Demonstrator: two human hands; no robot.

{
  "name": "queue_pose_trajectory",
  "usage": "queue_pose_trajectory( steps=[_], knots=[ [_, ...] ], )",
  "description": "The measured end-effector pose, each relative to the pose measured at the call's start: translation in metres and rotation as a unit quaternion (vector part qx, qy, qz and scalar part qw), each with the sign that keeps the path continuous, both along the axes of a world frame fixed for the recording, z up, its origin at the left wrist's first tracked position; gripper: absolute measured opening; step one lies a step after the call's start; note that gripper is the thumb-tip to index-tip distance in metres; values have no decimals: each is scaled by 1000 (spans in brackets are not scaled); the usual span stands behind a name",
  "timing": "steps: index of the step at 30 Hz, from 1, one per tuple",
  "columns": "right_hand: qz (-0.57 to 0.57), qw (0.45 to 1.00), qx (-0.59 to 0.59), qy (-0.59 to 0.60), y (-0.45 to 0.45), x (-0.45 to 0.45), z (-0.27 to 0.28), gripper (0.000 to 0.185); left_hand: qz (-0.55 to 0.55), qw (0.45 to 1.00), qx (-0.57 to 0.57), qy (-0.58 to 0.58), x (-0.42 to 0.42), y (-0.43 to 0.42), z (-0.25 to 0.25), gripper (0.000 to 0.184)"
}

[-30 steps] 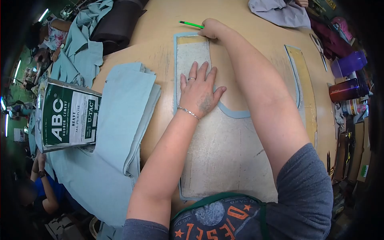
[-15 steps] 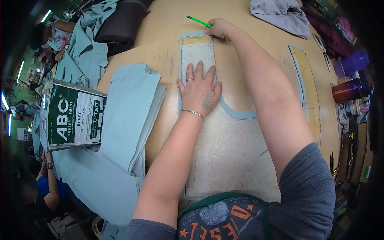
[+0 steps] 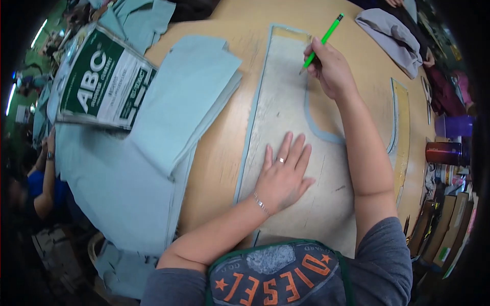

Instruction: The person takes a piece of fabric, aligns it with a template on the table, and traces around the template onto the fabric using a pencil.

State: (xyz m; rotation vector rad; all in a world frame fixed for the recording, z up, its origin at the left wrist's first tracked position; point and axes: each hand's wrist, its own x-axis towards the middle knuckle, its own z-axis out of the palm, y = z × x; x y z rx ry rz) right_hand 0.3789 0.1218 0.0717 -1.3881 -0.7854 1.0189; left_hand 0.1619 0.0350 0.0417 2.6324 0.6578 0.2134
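Observation:
A large grey-white pattern piece (image 3: 278,86) lies on the table, with light blue fabric (image 3: 322,135) showing along its edges. My left hand (image 3: 284,178) rests flat on the middle of the pattern, fingers spread. Above the pattern's upper right edge, my right hand (image 3: 329,69) holds a green pencil (image 3: 330,33), its tip pointing down and left over the pattern. At the right, a narrower yellowish pattern piece (image 3: 402,117) also has blue fabric at its edge.
Stacked light blue fabric (image 3: 189,86) lies on the left, with a rubber cement can (image 3: 104,79) on it. Grey cloth (image 3: 390,38), scissors (image 3: 426,97) and a dark tumbler (image 3: 446,153) are at the right. A co-worker's arm (image 3: 47,178) shows at far left.
My left hand has slid down the pattern. My right hand has come down from beyond the top edge to beside the upper right edge, turning the pencil tip-down. The view has shifted.

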Motion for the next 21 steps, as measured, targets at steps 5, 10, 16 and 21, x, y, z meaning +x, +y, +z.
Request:
queue_pose_trajectory(
  steps=[5,10,16,21],
  knots=[
    [178,981,-56,42,-60,-87,-2,12,-11,999,22,20,-47,-30,-1,62],
    [246,961,-62,-113,-89,-143,-30,16,-17,999,8,43,-55,-36,-10,52],
    [240,957,-61,-152,-90,-154,-28,19,3,1000,5,-11,-56,-37,-18,49],
    [225,950,-57,-210,-81,-152,-22,19,6,1000,19,-15,-57,-36,-16,51]
  ],
)
